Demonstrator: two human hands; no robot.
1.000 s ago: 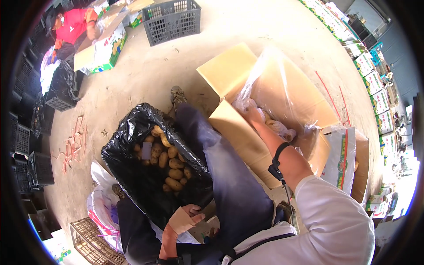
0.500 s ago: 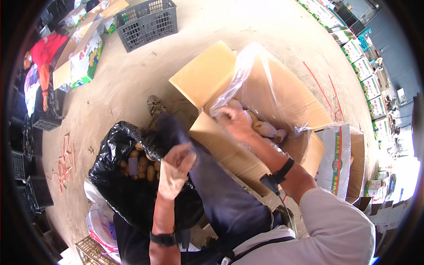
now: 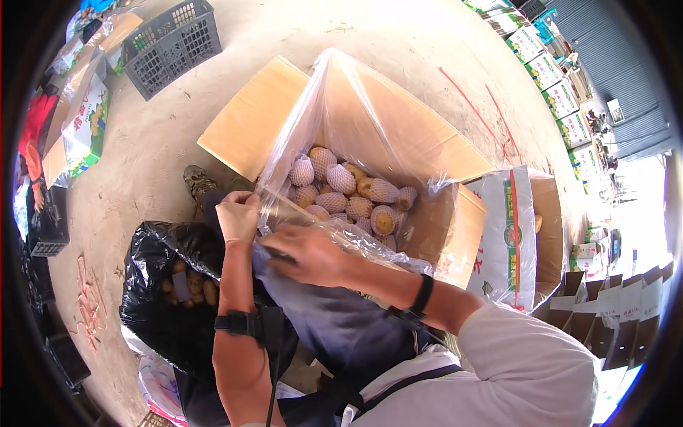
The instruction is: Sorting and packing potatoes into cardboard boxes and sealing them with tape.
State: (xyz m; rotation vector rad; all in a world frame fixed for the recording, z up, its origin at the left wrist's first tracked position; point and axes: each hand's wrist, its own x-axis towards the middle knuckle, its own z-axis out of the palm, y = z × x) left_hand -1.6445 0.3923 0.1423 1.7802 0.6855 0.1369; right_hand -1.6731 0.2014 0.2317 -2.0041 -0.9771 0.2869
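Note:
An opened cardboard box (image 3: 427,146) holds several potatoes (image 3: 341,179) in white foam net sleeves, inside a clear plastic liner (image 3: 292,153). At the box's near left corner, my left hand (image 3: 239,215) is closed on the liner's edge. Just to its right, my right hand (image 3: 304,255) curls its fingers at the near edge of the liner, which is drawn toward me over the front side. Part of what lies under the right fingers is hidden. Left of my leg, a black plastic bag (image 3: 153,267) stands open with bare potatoes (image 3: 191,286) in it.
A second carton (image 3: 491,235) adjoins the box on the right. A grey plastic crate (image 3: 173,50) stands far left. Another person's arm (image 3: 33,167) shows at the left rim. Red straps (image 3: 87,302) lie on the floor. Printed cartons (image 3: 558,99) line the right side.
My right hand has come out of the box to its near edge. My left hand has moved from above the black bag to the liner. The view has shifted, showing more sleeved potatoes.

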